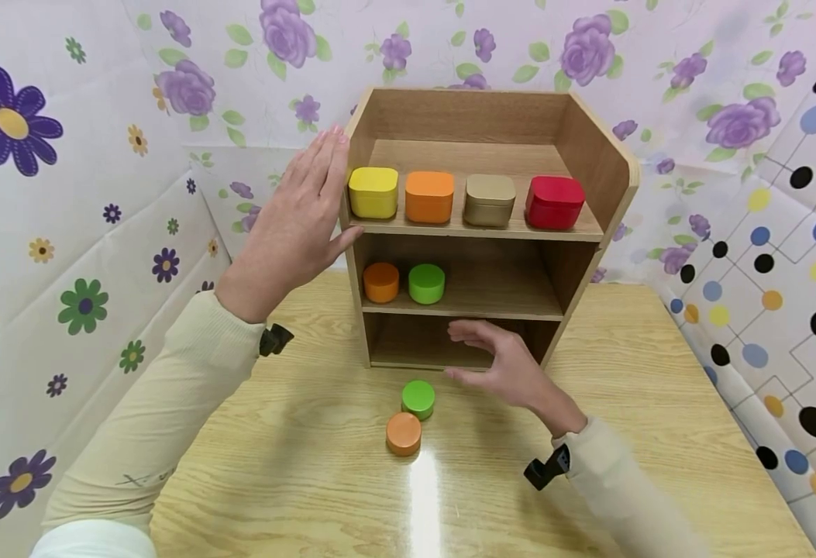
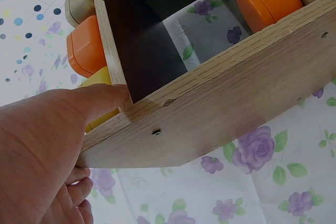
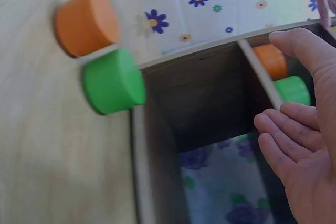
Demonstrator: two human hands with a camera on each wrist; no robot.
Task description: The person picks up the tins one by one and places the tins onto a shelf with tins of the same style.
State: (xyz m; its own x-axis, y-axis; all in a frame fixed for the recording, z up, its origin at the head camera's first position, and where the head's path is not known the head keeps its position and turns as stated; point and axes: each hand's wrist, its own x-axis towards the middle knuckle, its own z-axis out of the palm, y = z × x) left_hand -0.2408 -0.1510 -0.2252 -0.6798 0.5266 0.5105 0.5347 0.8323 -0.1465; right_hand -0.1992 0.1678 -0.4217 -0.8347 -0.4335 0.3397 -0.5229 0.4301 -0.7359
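Note:
My left hand (image 1: 296, 213) lies along the left side of a small wooden shelf (image 1: 470, 229), fingers straight and thumb on the front edge. In the left wrist view the thumb (image 2: 107, 100) touches that edge beside the yellow box (image 2: 100, 80). My right hand (image 1: 501, 364) hovers before the bottom compartment, fingers spread from the thumb and holding nothing. On the table ahead of the shelf, a round green container (image 1: 418, 398) touches or nearly touches a round orange container (image 1: 404, 433). Another round orange container (image 1: 381, 282) and a green one (image 1: 426, 283) sit on the middle level.
Along the top level stand a yellow box (image 1: 373, 192), an orange box (image 1: 429, 197), a tan box (image 1: 489, 200) and a red box (image 1: 555, 202). The wooden table (image 1: 296, 465) is bordered by flowered cloth (image 1: 240, 116) and dotted cloth (image 1: 784, 256).

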